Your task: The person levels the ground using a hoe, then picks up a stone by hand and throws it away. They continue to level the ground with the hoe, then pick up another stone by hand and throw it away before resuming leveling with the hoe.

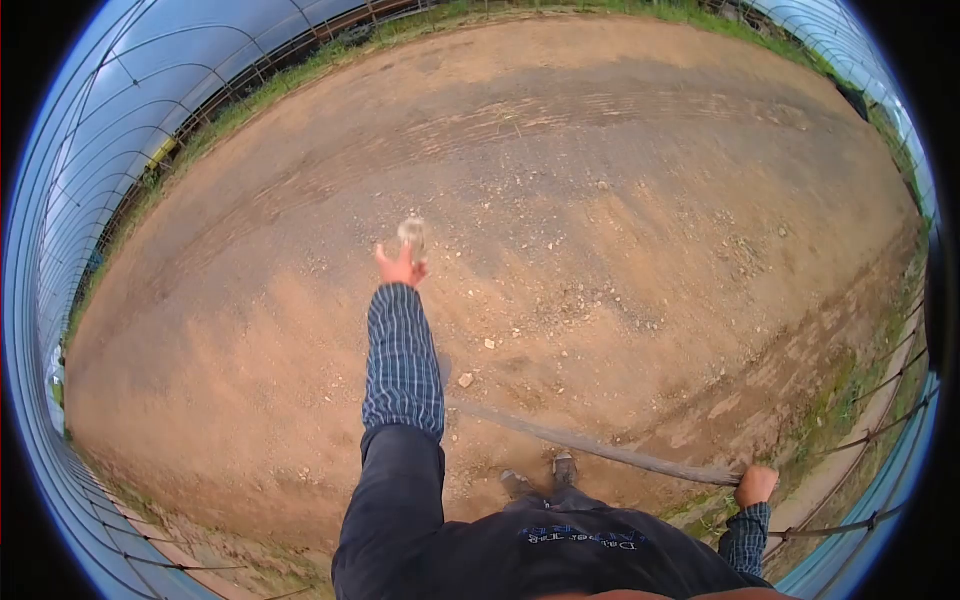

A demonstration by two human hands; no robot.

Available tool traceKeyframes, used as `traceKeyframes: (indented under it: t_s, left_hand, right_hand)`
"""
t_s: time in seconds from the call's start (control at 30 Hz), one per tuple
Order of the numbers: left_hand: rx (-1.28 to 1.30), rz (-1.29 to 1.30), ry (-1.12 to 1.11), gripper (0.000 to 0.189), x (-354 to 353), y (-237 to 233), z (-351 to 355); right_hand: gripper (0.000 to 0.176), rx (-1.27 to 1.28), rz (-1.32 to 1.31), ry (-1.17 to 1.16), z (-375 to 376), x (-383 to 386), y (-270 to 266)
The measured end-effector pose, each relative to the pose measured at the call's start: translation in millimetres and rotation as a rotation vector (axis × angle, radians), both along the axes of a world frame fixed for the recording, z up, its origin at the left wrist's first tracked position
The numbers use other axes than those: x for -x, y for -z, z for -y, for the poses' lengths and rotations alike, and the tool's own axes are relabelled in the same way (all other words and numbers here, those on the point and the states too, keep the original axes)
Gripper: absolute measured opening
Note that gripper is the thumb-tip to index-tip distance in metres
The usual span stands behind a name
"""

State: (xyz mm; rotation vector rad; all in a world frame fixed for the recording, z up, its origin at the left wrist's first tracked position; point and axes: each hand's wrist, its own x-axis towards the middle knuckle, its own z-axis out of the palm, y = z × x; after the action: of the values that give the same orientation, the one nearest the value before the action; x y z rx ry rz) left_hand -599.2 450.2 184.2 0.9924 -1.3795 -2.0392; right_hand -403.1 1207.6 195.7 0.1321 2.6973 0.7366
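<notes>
My left hand point(401, 266) is stretched out forward over the dirt, its fingers spread. A pale stone point(412, 231), smeared by motion, is just past the fingertips and looks loose from them. At the lower right, my right hand point(757, 486) is wrapped round the end of a long wooden handle point(600, 453). That handle slants across in front of my feet, and its far end disappears behind my left arm, so any tool head is hidden.
Bare ground point(240, 370) with scattered gravel spreads ahead. Small stones point(466, 380) lie near my left sleeve. My shoes point(565, 467) are below the handle. Metal hoops and plastic sheeting point(120, 110) curve around the sides, with grass point(380, 45) along the far edge.
</notes>
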Motion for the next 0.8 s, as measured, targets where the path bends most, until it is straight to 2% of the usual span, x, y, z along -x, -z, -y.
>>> traceKeyframes:
  t_s: [0.03,0.07,0.1,0.13,0.2,0.23,0.3,0.33,0.4,0.43,0.47,0.5,0.53,0.63,0.8]
  left_hand:
    - [-0.049,-0.093,0.019,0.088,36,-55,-1]
    - [0.016,-0.081,-0.005,0.084,56,-110,-19]
    - [0.079,-0.101,0.019,0.078,69,-147,-33]
    - [0.142,-0.121,0.043,0.072,77,-166,-44]
    - [0.336,-0.192,0.29,0.056,71,-168,-71]
    - [0.384,-0.224,0.373,0.04,61,-153,-92]
    - [0.398,-0.172,0.58,0.033,10,-102,-141]
    - [0.36,-0.077,0.707,0.032,-23,-54,-156]
    - [0.261,0.205,0.878,0.029,-124,86,-172]
    - [0.181,0.51,0.973,0.038,-195,165,-170]
    - [1.04,0.837,1.123,0.037,-293,278,-160]
    - [1.044,0.841,1.13,0.037,-332,260,-159]
    - [0.949,0.876,1.042,0.036,-363,247,-175]
    - [0.636,0.947,0.775,0.033,-448,261,-190]
    - [0.133,1.067,0.287,0.028,-583,238,-151]
  right_hand:
    - [0.008,-0.025,0.011,-0.021,-2,-6,3]
    - [0.006,-0.011,-0.025,-0.05,-4,-12,5]
    - [0.006,-0.009,-0.024,-0.048,-5,-13,8]
    - [0.004,-0.036,0.005,-0.003,-6,-13,14]
    - [0.002,-0.054,0.027,0.049,-9,-10,18]
    - [0.001,-0.039,-0.009,0.025,-7,-4,17]
    - [0.002,-0.005,-0.046,0.021,-4,5,17]
    - [0.003,0.024,-0.073,-0.02,-6,11,18]
    - [0.004,0.07,-0.099,-0.045,-3,21,20]
    - [0.005,0.056,-0.106,-0.049,-1,28,21]
    - [0.006,0.038,-0.113,-0.057,0,33,21]
    - [0.006,0.042,-0.107,-0.051,2,36,20]
    - [0.006,0.057,-0.113,-0.071,5,42,18]
    - [0.006,0.066,-0.122,-0.128,9,59,1]
    - [0.004,0.05,-0.121,-0.168,26,101,-5]
